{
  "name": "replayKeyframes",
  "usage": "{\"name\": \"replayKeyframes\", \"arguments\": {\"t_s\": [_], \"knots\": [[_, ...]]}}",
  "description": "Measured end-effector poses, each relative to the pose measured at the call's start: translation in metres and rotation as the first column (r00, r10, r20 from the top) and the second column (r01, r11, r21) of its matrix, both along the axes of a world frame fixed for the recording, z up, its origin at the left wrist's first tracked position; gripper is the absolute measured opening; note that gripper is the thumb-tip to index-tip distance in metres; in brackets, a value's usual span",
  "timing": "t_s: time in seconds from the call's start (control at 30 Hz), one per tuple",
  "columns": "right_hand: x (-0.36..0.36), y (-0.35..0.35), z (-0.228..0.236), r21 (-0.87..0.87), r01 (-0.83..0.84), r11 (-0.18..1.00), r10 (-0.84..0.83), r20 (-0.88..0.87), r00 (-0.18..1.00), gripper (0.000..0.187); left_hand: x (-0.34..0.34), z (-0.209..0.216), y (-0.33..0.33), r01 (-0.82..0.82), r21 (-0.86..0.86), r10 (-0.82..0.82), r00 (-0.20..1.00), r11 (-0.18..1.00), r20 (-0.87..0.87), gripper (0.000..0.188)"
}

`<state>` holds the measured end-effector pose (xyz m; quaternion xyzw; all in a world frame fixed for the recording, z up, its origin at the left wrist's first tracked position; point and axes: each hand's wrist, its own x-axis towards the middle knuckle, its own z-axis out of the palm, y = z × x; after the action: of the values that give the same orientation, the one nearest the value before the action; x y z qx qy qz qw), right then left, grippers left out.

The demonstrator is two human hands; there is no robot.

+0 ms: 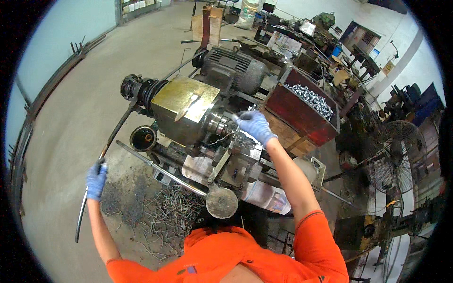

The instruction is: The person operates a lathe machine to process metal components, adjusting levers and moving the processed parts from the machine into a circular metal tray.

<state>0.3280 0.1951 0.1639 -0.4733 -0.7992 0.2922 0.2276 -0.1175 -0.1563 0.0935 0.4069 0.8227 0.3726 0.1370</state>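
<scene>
One orange shirt [226, 250] nearest, on the body side of the left hand [96, 182] and the right hand [255, 125], both gloved in blue. Just forward of the shirt, well below the right hand, a round grey disc [222, 203]; beside it, also below the right hand, a white printed sheet [264, 195]. On the floor to the right of the left hand and lower, tangled metal shavings [170, 217].

Out to the side, left hand closed around a long lever [118, 129], lower end jutting past the glove toward the body, upper end reaching forward to the machine [177, 123]. Between the hands, a bare metal rod [170, 178] slanting to the disc, with a round open pot [144, 138] near the far end.

Just short of the right hand, a tool carriage [240, 153]. Right hand with fingers drawn together, pointing left, at the chuck [217, 123]; too blurred at the fingertips to tell whether gripping a small part. Left of the right hand, past the chuck, a brass-coloured cover [177, 96] atop the machine.

Beyond the right hand, to its right, a dark red bin [297, 113] heaped with small shiny metal parts [309, 100]; straight beyond, a ribbed motor [238, 68]. Far right of the right hand, a wire-caged fan [394, 155]. Farthest, well beyond both hands, a blue container [336, 50] and a white sack [246, 14].
</scene>
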Motion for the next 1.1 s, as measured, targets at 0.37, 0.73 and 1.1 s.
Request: {"name": "replayKeyframes", "arguments": {"t_s": [0.37,0.73,1.1], "knots": [[0.004,-0.041,0.033,0.294,-0.183,0.938,0.07,0.356,0.932,0.043,-0.045,-0.044,-0.041,-0.527,-0.175,0.367,0.757,0.831,-0.54,0.063],[-0.045,-0.037,0.006,0.284,-0.362,0.888,0.116,0.623,0.773,0.059,0.111,0.009,-0.022,-0.483,-0.323,0.351,0.852,0.814,-0.389,0.06],[-0.033,-0.049,0.026,0.285,-0.298,0.911,0.07,0.605,0.793,0.05,0.098,-0.001,-0.007,-0.334,-0.274,0.111,0.793,0.902,-0.599,0.043]]}}
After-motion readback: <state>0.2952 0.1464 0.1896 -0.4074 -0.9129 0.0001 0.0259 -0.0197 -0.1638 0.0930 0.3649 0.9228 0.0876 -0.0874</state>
